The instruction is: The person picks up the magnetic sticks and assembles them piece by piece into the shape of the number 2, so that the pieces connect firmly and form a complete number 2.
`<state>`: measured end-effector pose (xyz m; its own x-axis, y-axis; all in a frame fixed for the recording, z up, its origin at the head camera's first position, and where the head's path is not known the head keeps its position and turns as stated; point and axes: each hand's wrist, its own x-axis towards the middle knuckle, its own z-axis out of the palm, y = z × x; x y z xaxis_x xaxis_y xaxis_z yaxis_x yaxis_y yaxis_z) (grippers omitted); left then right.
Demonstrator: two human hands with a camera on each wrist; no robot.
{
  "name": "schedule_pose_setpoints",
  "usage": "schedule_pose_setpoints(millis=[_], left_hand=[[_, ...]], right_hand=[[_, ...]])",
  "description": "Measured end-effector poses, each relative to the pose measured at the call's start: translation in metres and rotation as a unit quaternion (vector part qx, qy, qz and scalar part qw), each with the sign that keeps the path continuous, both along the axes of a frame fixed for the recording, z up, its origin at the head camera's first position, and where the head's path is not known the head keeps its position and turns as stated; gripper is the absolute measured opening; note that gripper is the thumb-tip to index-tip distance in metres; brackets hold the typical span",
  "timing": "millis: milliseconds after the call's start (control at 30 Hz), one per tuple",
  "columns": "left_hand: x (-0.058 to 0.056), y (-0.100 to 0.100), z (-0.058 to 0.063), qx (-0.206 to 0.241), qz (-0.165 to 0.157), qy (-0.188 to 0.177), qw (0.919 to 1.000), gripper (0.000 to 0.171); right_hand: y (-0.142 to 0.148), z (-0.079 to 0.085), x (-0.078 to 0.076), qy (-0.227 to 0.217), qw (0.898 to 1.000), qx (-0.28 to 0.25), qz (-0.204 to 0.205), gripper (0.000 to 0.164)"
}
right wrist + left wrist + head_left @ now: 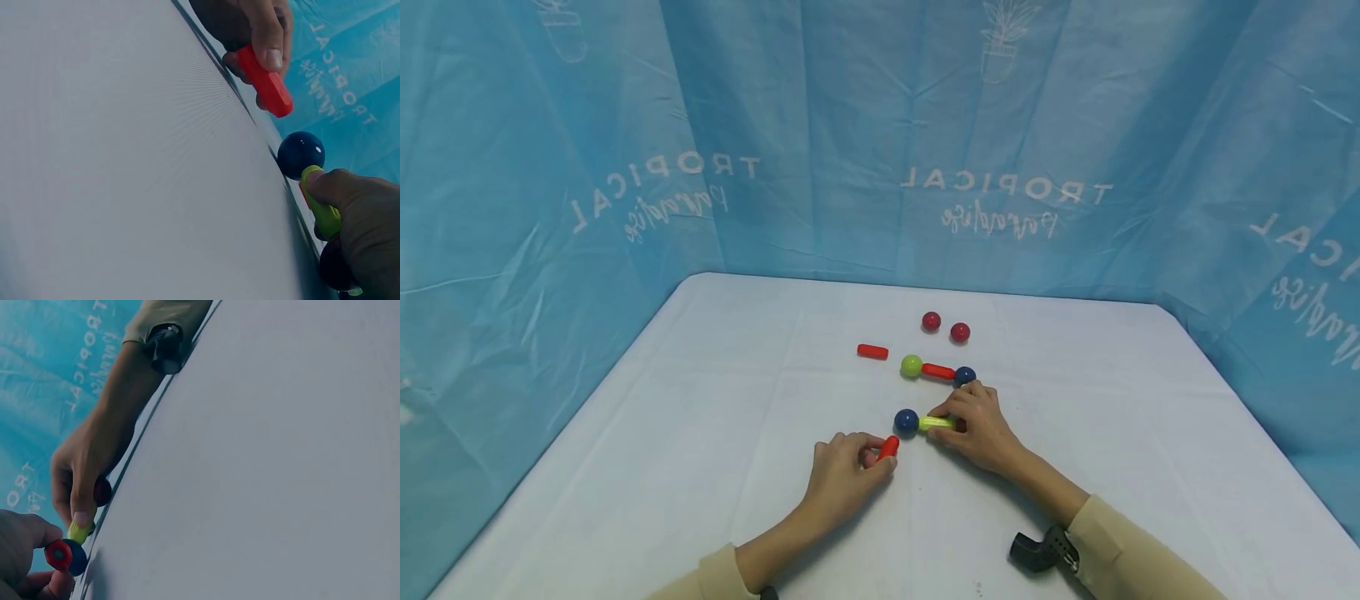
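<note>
My left hand (844, 477) pinches a short red rod (888, 448) between thumb and fingers. In the right wrist view the rod (267, 84) points toward a blue ball (301, 154), with a small gap between them. My right hand (979, 427) grips a yellow-green rod (936, 423), whose left end meets this blue ball (906, 422). A dark ball (336, 267) shows by the rod's other end, partly hidden under the right hand. Just beyond that hand lies a joined row: a green ball (912, 366), a red rod (937, 372) and another blue ball (965, 377).
A loose red rod (872, 352) lies left of the joined row. Two red balls (931, 321) sit farther back on the white table (760, 375). A blue printed curtain (865, 125) hangs behind and around it. A black wrist device (1037, 552) sits at the right cuff.
</note>
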<state>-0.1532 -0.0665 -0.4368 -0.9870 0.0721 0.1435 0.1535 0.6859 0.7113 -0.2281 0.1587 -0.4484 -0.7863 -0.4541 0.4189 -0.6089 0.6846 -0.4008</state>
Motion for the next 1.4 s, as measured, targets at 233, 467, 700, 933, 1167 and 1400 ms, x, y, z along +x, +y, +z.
schedule_pose_setpoints(millis=[233,467,700,933,1167,1400], left_hand=[[0.000,0.009,-0.001,0.023,0.006,0.000,0.9997,0.028],[-0.003,0.014,0.000,0.020,0.012,0.001,0.9997,0.028],[-0.007,0.014,0.000,0.021,-0.001,-0.006,0.9998,0.033],[-0.011,-0.001,0.000,0.036,-0.062,-0.033,0.9969,0.045],[-0.016,-0.019,0.006,0.007,-0.148,-0.055,0.9874,0.049],[-0.021,-0.025,0.004,-0.009,-0.174,-0.032,0.9841,0.043]], right_hand=[[-0.001,0.000,0.000,-0.003,1.000,0.002,-0.003,0.022],[0.000,0.001,0.000,-0.004,1.000,-0.003,0.002,0.023],[0.000,-0.001,-0.001,0.003,1.000,-0.004,0.007,0.023],[0.000,-0.001,-0.001,-0.003,1.000,-0.001,0.006,0.023],[0.000,0.000,-0.001,0.002,1.000,-0.003,0.006,0.023],[-0.001,0.000,0.000,-0.003,1.000,0.002,0.003,0.023]])
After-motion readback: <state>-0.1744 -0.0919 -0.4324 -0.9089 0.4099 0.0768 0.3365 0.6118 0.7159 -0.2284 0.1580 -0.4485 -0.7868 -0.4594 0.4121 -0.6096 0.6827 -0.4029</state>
